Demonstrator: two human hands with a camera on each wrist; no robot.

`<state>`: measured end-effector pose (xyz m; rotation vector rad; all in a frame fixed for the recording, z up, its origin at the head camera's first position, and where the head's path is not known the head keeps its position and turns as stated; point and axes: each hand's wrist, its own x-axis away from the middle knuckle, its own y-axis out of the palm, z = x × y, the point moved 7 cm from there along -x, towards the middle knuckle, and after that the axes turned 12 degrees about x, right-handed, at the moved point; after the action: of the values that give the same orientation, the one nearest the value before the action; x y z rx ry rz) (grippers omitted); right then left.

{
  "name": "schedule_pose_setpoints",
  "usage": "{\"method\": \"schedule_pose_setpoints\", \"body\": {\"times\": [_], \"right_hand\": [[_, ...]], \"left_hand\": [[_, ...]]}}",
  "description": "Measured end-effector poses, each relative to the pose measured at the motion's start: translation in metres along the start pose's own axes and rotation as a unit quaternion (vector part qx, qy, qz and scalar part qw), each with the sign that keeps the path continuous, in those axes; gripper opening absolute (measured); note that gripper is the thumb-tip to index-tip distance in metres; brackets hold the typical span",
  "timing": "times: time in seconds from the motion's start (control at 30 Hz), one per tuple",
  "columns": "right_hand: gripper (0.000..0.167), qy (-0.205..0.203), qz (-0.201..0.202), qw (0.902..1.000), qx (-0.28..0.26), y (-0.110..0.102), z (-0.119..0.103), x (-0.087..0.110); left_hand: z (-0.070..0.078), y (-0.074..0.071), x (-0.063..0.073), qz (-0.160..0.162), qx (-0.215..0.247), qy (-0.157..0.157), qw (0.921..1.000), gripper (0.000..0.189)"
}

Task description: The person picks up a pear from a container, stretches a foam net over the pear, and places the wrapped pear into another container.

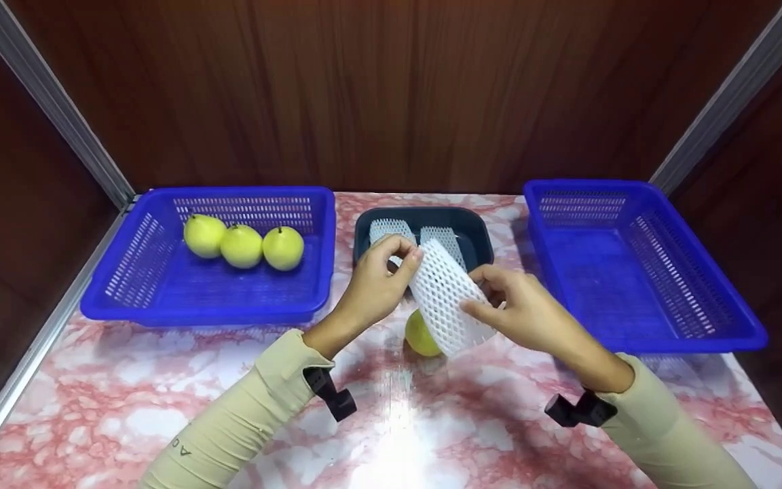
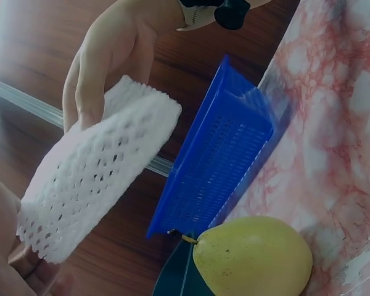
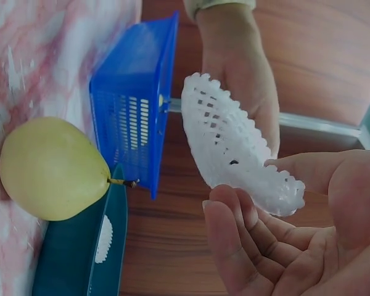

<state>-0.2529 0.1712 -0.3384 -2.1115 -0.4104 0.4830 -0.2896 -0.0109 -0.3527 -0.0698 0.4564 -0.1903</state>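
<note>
A white foam net sleeve (image 1: 449, 299) is held up between both hands above the table. My left hand (image 1: 379, 278) pinches its upper end between thumb and fingers. With thumb and fingertips, my right hand (image 1: 523, 309) grips the lower right end; the right wrist view shows the foam net (image 3: 219, 135) between thumb and fingers. Behind and below the net, a yellow-green pear (image 1: 422, 334) stands on the table, partly covered in the head view. The left wrist view shows that pear (image 2: 253, 256) whole enough to see its stem, apart from both hands.
A dark tray (image 1: 476, 221) with more foam nets (image 1: 442, 243) stands behind the hands. On the left is a blue basket (image 1: 208, 312) holding three pears (image 1: 241, 246). Another blue basket (image 1: 608, 272) stands on the right. Wooden panels (image 1: 391, 95) enclose the marbled table (image 1: 160, 401).
</note>
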Motion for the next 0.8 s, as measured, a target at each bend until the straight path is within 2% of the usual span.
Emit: {"method": "schedule_pose_setpoints", "body": {"times": [0.23,0.37,0.5,0.67,0.8], "right_hand": [[0.024,0.033,-0.021,0.9978,-0.055,0.001,0.003,0.002],[0.034,0.063,-0.033,0.9895,-0.126,-0.004,0.007,-0.001],[0.045,0.083,-0.014,0.9721,-0.219,-0.006,0.014,-0.009],[0.041,0.099,0.036,0.9498,-0.295,-0.002,0.024,-0.019],[0.043,0.1,0.032,0.9277,-0.358,0.008,0.026,-0.024]], "left_hand": [[-0.005,-0.001,0.0,-0.005,0.04,-0.019,0.999,0.015],[-0.006,0.0,0.0,-0.006,0.047,-0.016,0.9987,0.015],[-0.007,0.004,0.002,-0.016,0.07,-0.02,0.9972,0.015],[-0.008,0.013,0.003,-0.034,0.115,-0.032,0.9923,0.014],[-0.009,0.018,0.003,-0.039,0.147,-0.042,0.9874,0.015]]}}
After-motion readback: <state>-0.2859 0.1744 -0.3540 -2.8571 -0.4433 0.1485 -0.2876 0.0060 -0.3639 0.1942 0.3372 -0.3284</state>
